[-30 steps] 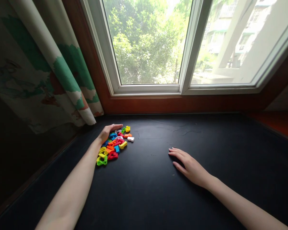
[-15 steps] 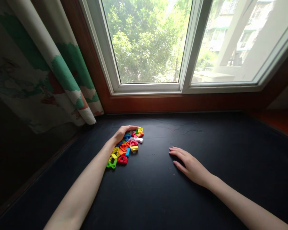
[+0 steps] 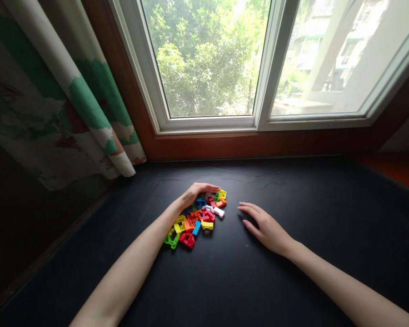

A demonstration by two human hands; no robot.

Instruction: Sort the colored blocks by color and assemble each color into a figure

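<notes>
A heap of small colourful plastic pieces (image 3: 193, 221) lies on the black tabletop, in red, orange, yellow, green, blue and white. My left hand (image 3: 199, 190) curves along the far left side of the heap, fingers stretched out and touching it, with the forearm against its left edge. To the right of the heap, my right hand (image 3: 264, 225) is apart from it, fingers spread and holding nothing. A white piece (image 3: 219, 212) and a yellow piece (image 3: 207, 225) are at the heap's right side. The exact kind of the pieces is too small to tell.
The black tabletop (image 3: 225, 277) runs up to a wooden sill (image 3: 204, 146) under a window with a pale frame (image 3: 207, 124). A patterned curtain (image 3: 88, 109) hangs at the left, its lower end near the table's far left corner.
My left hand and forearm have moved to the right and slightly nearer, and the heap has slid along with them. My right hand has shifted slightly up and left.
</notes>
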